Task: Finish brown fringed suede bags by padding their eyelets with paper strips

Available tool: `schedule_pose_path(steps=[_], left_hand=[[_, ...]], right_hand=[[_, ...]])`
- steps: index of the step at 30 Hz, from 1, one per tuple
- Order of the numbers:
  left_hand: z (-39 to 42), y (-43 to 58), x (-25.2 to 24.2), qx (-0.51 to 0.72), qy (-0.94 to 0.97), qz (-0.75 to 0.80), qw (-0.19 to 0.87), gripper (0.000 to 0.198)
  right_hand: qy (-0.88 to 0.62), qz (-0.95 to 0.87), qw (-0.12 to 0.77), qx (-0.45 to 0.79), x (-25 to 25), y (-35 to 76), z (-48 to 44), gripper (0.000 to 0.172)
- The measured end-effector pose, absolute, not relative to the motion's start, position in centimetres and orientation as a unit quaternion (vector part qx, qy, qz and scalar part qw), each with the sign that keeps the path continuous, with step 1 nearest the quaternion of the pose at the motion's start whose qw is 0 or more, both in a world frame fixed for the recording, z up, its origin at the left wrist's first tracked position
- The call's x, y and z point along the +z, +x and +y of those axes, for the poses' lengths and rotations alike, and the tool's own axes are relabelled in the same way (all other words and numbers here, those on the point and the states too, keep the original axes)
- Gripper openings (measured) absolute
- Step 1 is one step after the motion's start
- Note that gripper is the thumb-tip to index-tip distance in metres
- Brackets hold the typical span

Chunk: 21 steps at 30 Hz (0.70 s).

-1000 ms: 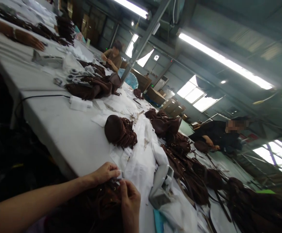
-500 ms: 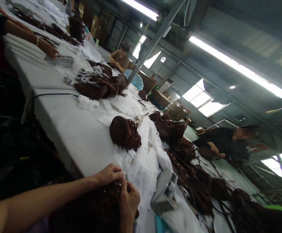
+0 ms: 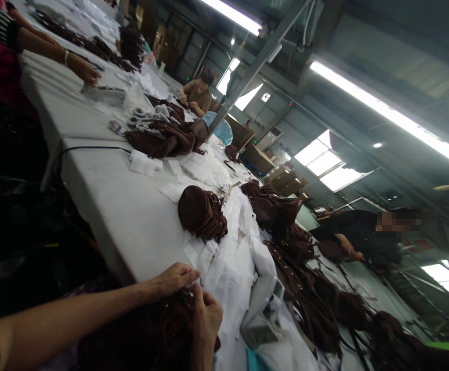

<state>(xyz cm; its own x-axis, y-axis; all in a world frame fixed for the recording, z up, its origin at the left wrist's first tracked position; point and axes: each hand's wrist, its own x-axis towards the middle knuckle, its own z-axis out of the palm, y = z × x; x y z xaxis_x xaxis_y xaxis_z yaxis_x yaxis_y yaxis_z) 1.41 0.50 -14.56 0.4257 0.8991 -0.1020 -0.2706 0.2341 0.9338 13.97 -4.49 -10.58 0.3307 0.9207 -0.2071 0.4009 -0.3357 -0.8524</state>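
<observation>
My left hand (image 3: 178,277) and my right hand (image 3: 208,315) meet at the table's near edge, fingertips closed in a pinch. Between them shows a small white piece (image 3: 196,281), partly hidden by the fingers. Just below hangs a dark brown leather bag (image 3: 166,319) with small shiny metal bits; it lies in shadow and its lower part is hard to make out. Beyond my hands, a stack of brown leather pieces (image 3: 193,210) with gathered edges rests on the white-covered table (image 3: 108,206).
White paper sheets (image 3: 228,278) run along the table. Brown bags (image 3: 274,206) and straps pile up on the right, beside a grey-white plastic bag (image 3: 261,314). More brown bags (image 3: 170,136) lie farther back. Co-workers' hands (image 3: 83,69) work at far left, others (image 3: 350,247) at right.
The view has shifted slightly, so the scene sits a little farther right. My hands stay together over the bag, with the fingertips slightly moved. The white piece shows less.
</observation>
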Motion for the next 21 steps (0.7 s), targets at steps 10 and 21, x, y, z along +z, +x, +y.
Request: schedule_pose_path(steps=[10, 21], left_hand=[[0.8, 2.4, -15.8, 0.424, 0.383, 0.377, 0.729, 0.044], [0.9, 2.0, -15.7, 0.397, 0.322, 0.354, 0.783, 0.043]], right_hand=[[-0.669, -0.426, 0.433, 0.427, -13.5, 14.1, -4.4, 0.041], [-0.683, -0.36, 0.507, 0.384, -15.3, 13.6, -4.3, 0.056]])
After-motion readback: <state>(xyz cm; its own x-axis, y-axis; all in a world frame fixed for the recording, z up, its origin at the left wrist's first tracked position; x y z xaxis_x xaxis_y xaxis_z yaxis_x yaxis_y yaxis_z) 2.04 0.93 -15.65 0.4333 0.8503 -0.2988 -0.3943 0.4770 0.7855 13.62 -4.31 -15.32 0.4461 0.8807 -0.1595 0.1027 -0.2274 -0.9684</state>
